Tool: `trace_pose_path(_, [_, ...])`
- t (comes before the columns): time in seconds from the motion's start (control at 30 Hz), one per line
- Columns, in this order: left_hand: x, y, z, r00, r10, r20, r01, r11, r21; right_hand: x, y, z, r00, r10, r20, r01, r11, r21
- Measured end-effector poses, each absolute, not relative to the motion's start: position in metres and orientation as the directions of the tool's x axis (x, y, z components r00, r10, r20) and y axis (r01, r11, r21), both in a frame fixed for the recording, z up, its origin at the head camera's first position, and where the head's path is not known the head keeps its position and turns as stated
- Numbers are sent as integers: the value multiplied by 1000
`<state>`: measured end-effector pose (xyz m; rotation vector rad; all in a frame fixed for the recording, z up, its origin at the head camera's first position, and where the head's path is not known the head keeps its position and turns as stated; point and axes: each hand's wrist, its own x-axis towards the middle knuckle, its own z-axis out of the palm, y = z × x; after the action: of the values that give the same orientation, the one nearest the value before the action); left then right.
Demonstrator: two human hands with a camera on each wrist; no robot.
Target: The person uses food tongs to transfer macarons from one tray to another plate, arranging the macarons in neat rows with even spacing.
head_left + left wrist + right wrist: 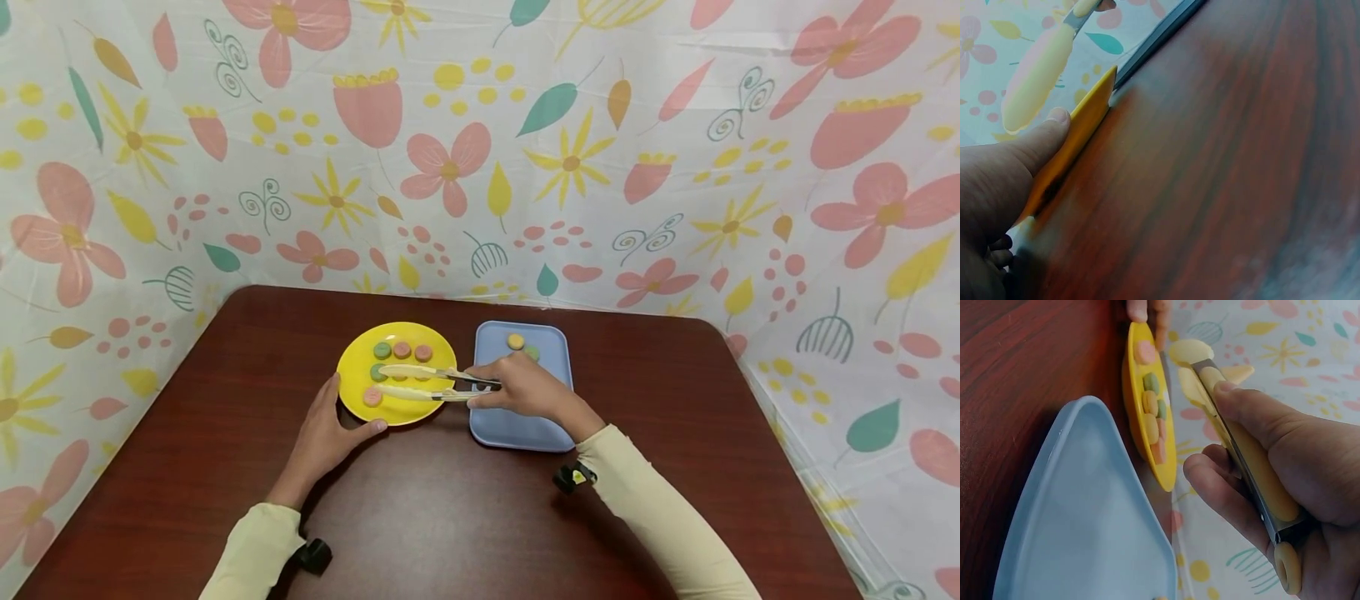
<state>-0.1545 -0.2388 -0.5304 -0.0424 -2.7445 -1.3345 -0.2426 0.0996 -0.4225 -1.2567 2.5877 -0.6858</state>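
My left hand (330, 429) grips the rim of a round yellow plate (412, 413), thumb at the near edge and fingers along the left side. Several small macarons in pink, green and yellow lie on the plate, including a pink macaron (372, 397) near the front left. With my right hand (528, 387) I hold tongs (420, 372) with pale cream tips. Their arms stand apart over the plate, reaching above the macarons; nothing shows between the tips in the right wrist view. The tongs' arms partly hide the middle row of macarons.
A blue rectangular tray (517, 432) sits right of the plate, under my right hand. On it lie a yellow macaron (516, 342) and a green macaron (532, 352), partly hidden by the hand. The dark wooden table (435, 508) backs onto a flower-patterned curtain (450, 100).
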Motion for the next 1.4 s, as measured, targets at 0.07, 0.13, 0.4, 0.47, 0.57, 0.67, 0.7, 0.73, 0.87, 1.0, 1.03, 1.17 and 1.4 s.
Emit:
trace_pose_path(0.07, [-155,-238,-531,-995,-11,103,74,614,786,-242,99,-423,-629,-777,37,-692,537,-482])
trace_pose_path(0.13, [-155,-238,-531,-994,-7,111,84,611,787,-242,100,-424,-630,-775,41,-692,537,-482])
trace_pose_path(0.4, [-155,-237,-531,-993,-12,116,85,612,786,-242,116,-424,-655,-754,44,-675,558,-483])
trace_pose_path(0.47, [-155,-237,-531,-993,-12,114,82,615,784,-242,124,-422,-672,-739,40,-660,574,-486])
trace_pose_path(0.57, [-154,-237,-530,-994,-15,104,73,617,784,-242,140,-419,-708,-706,28,-629,612,-480])
trace_pose_path(0.67, [-153,-237,-529,-996,-20,88,56,620,782,-243,157,-414,-744,-668,24,-598,650,-468])
trace_pose_path(0.7, [-153,-238,-529,-996,-19,87,56,620,783,-243,163,-413,-756,-654,21,-588,664,-462])
trace_pose_path(0.73, [-153,-238,-529,-996,-16,89,60,617,784,-243,169,-412,-768,-640,17,-575,677,-459])
trace_pose_path(0.87, [-153,-238,-529,-996,-11,88,63,617,784,-242,192,-407,-812,-583,3,-517,718,-467])
trace_pose_path(1.0, [-153,-238,-529,-996,-12,83,58,621,782,-240,212,-405,-842,-540,11,-481,741,-468])
trace_pose_path(1.03, [-153,-237,-529,-996,-12,84,58,620,782,-240,217,-405,-848,-529,12,-474,749,-463])
trace_pose_path(1.17, [-153,-237,-528,-996,-12,83,58,619,783,-238,234,-405,-864,-503,14,-455,771,-446])
trace_pose_path(1.4, [-153,-237,-529,-996,-8,90,66,617,784,-235,253,-405,-887,-462,11,-422,800,-427])
